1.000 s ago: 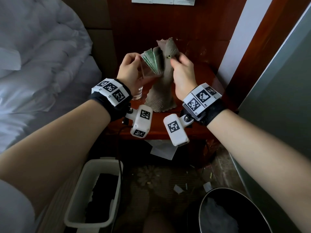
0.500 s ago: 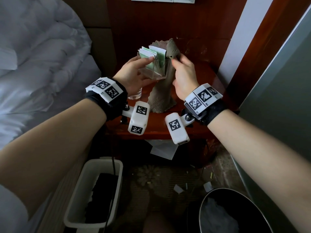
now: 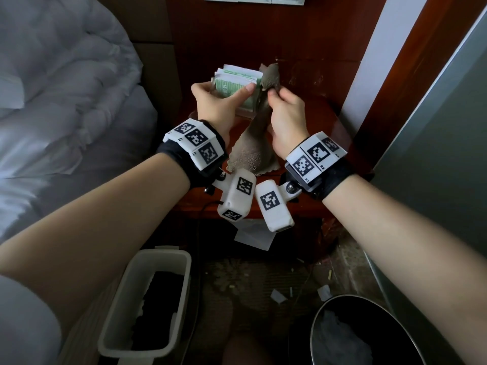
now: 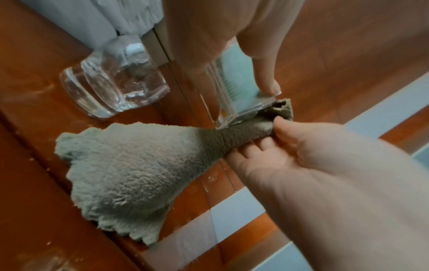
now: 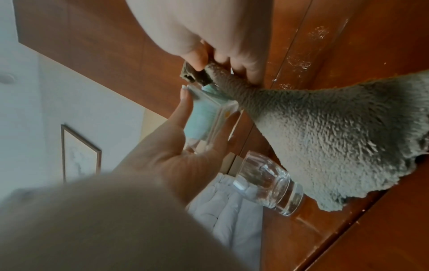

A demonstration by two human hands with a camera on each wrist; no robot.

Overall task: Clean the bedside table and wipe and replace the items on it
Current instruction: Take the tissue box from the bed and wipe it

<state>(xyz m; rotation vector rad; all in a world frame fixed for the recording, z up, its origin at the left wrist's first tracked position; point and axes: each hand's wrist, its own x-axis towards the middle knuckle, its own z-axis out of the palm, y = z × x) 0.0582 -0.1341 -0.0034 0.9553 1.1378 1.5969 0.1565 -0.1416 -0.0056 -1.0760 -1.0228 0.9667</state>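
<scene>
Both hands up over table (image 3: 324,133): left hand (image 3: 218,106) grips clear holder (image 4: 234,102) of packets, right hand (image 3: 286,119) pinches cloth (image 4: 130,165) against its side. Risk: tilted holder could spill packets; dangling cloth could knock glass (image 4: 113,82) just beside it.

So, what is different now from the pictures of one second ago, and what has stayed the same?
The left hand has turned the clear plastic holder of green-and-white packets so its broad face points toward the camera, and its thumb now lies across that face. The right hand still pinches the grey-brown terry cloth against the holder's side. The clear drinking glass stays on the red-brown wooden bedside table.
</scene>
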